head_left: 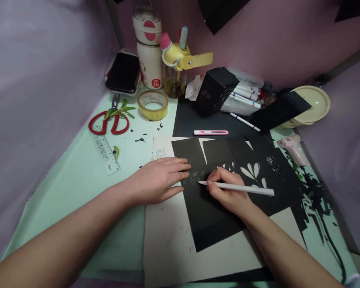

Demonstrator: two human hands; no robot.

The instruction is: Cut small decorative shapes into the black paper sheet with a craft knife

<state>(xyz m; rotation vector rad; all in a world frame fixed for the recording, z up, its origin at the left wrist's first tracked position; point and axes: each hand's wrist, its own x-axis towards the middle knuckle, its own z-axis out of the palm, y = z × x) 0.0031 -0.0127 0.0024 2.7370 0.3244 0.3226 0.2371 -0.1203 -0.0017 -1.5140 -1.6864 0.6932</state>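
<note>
Ctr: 1 left hand [165, 178], 1 right hand [231, 194] — 2 hands tot. — plus 1 white pen [249, 189], 1 pink cutter [211, 133]. Left half: 1 tape roll [153, 114], 1 pr. red scissors [115, 123], 1 ruler [105, 153], 1 phone [123, 73]. Upper ctr: 1 white bottle [149, 62], 1 yellow-lidded bottle [174, 76], i.e. 2 bottles. Upper right: 1 black box [215, 90], 1 loose marker [245, 122], 1 tub [320, 105].

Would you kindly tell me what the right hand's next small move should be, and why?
Probably a short, light stroke beside the pale marks: the right hand holds the white pen with its tip next to them, and the left hand lies flat with its fingertips over the black sheet's left edge, seemingly steadying it.
</note>
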